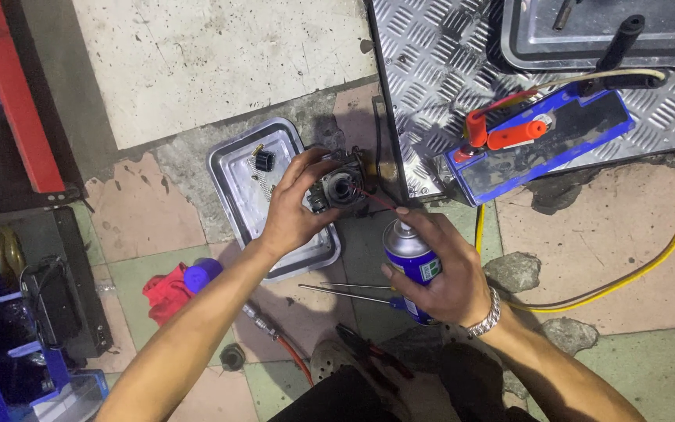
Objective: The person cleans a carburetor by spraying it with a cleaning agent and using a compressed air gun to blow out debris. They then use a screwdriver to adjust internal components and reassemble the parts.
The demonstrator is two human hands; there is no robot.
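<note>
Left hand [294, 209]: fingers wrapped around a small dark metal engine part [339, 186], held up just over the tray's far edge.
Right hand [439, 273]: fingers closed tight around a blue spray can [413, 262], one fingertip on the can's top.
Spray can: upright, thin red straw [376, 199] reaching from its top to the engine part by the left fingers.
Engine part: round hole facing up, between the left fingers and the tip of the straw.
Tray [236, 184]: shiny metal, on the floor under the left fingers, with a small black knob [265, 160] and a little spring [263, 185] inside, just past the left fingertips.
Screwdrivers [345, 292]: two thin ones on the floor, just beside the right fingers, on the near side.
Pliers [369, 349]: red handles, near the right wrist.
Red rag [167, 291]: on the floor well apart from the left fingers, next to a blue cap [201, 273].
Battery [544, 141]: blue and black box with red clips [501, 131], on a bumpy metal plate [439, 70], past the right fingers.
Yellow hose [666, 250]: curls on the floor, off to the right of the right fingers.
Bracelet [487, 316]: silver, on the right wrist.
</note>
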